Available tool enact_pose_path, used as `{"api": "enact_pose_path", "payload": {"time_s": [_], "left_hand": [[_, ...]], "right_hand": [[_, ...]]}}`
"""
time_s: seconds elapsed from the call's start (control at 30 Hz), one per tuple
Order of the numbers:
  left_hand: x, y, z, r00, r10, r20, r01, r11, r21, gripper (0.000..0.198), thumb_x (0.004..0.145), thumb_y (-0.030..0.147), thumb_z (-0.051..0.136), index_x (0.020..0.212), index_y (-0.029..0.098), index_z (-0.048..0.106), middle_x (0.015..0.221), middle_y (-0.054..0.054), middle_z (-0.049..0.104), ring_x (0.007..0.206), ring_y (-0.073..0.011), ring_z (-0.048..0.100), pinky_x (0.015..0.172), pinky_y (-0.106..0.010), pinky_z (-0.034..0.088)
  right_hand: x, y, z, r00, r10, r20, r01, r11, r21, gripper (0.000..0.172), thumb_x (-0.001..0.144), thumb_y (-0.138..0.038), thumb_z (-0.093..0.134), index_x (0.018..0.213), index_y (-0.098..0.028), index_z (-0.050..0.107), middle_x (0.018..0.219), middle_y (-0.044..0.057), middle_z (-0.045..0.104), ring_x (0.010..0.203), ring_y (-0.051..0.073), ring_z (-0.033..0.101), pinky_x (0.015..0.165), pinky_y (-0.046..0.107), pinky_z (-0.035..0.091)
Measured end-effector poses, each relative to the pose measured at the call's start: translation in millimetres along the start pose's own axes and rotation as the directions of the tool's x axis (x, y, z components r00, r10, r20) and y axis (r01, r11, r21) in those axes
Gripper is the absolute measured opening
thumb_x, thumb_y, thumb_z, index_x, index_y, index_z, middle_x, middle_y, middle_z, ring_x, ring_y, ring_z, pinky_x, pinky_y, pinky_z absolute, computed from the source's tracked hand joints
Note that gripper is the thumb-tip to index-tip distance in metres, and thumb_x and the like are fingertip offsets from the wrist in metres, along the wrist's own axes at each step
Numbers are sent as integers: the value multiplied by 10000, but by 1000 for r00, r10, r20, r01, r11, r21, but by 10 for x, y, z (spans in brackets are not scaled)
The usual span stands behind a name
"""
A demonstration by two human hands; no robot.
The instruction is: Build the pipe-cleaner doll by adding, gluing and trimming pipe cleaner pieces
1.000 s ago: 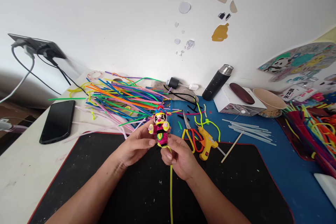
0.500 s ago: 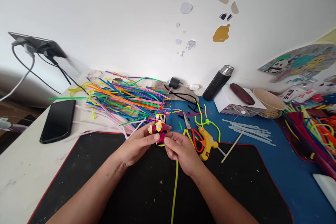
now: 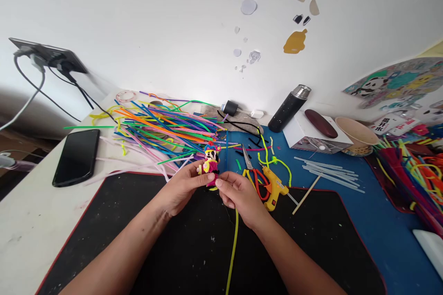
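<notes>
A small pipe-cleaner figure (image 3: 211,166) in magenta, yellow, blue and black is held upright above the black mat. My left hand (image 3: 183,186) is closed around its lower left side, thumb across the front. Opposite, my right hand (image 3: 242,197) pinches a yellow-green pipe cleaner (image 3: 233,249) close to the figure's base. The strip's long end hangs below that hand toward the bottom of the view. Whether its upper end is joined to the figure is hidden by the fingers. Scissors (image 3: 256,177) with red-orange handles and a yellow glue gun (image 3: 276,186) lie just right of my right hand.
Many coloured pipe cleaners (image 3: 169,124) are heaped behind my hands. A phone (image 3: 76,157) lies at left. A black flask (image 3: 289,109), a white box (image 3: 304,138), a bowl (image 3: 358,131) and glue sticks (image 3: 330,173) are at right. A wooden stick (image 3: 306,195) rests on the mat's edge.
The figure has turned and tilted slightly between my hands. The hanging pipe cleaner has swung a little to the right. The view has shifted slightly.
</notes>
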State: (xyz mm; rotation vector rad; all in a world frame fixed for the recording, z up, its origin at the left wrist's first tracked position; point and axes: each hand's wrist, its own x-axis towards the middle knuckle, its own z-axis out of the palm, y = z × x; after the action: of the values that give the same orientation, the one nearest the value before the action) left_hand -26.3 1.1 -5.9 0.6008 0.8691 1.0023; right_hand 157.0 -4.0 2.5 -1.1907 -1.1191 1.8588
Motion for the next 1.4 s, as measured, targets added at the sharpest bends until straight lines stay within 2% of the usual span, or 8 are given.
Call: {"api": "enact_pose_path", "payload": {"time_s": [0.2,0.43,0.63,0.83,0.93,1.07,1.2,1.4], "left_hand": [[-6,32,0,1000,0,-3,-1,996,-85,327,675,269,980,928,167,801,867,-43,730,854,-200,625,839,-318,454],[6,66,-41,1000,1,-22,-4,987,-162,323,729,234,945,1014,164,810,894,-50,755,809,-172,654,787,-296,482],[9,117,-10,1000,23,12,-21,989,-147,440,743,249,936,1153,180,793,936,-71,789,883,-219,708,836,-324,510],[9,79,-38,1000,-13,-11,11,989,-150,295,707,212,954,948,165,791,868,-39,737,805,-170,660,801,-298,505],[13,58,-53,999,-22,-28,17,989,-147,260,698,183,952,881,165,769,818,-21,700,794,-171,643,787,-299,491],[25,28,-66,999,-36,-36,30,990,-138,289,685,185,957,905,160,772,828,-27,703,784,-175,639,799,-306,488],[24,17,-63,998,-56,-10,54,990,-127,309,679,211,968,916,153,778,809,-24,696,742,-161,627,777,-299,484],[-2,33,-33,994,-100,47,106,987,-124,429,690,235,974,1076,148,809,813,-26,701,732,-151,625,738,-281,502]], "right_hand": [[-24,36,-42,999,14,37,-13,1000,-27,459,887,-614,779,996,-182,667,591,-56,604,409,81,451,415,221,240],[-85,82,-87,993,-25,117,32,998,-59,453,923,-599,755,1045,-166,696,681,-21,685,462,116,609,491,247,406],[-175,107,-85,994,-12,112,25,993,-116,458,911,-607,760,993,-160,702,636,-27,657,433,95,530,453,234,345],[-220,38,-101,997,-52,49,60,980,-190,408,938,-589,735,916,-185,686,586,-54,588,432,80,411,451,240,314],[-230,6,-110,995,-95,27,99,963,-250,371,962,-567,716,936,-197,705,597,-46,579,487,105,456,490,254,351],[-228,-24,-126,988,-151,16,147,927,-346,305,988,-513,700,945,-211,718,641,-27,596,590,147,565,570,276,420],[-205,-72,-150,984,-175,9,166,910,-381,278,985,-491,695,941,-218,723,698,-11,627,600,155,581,570,283,428],[-160,-109,-163,983,-183,-10,166,914,-369,264,973,-482,703,923,-225,727,724,-5,637,596,157,578,571,289,430]]}}
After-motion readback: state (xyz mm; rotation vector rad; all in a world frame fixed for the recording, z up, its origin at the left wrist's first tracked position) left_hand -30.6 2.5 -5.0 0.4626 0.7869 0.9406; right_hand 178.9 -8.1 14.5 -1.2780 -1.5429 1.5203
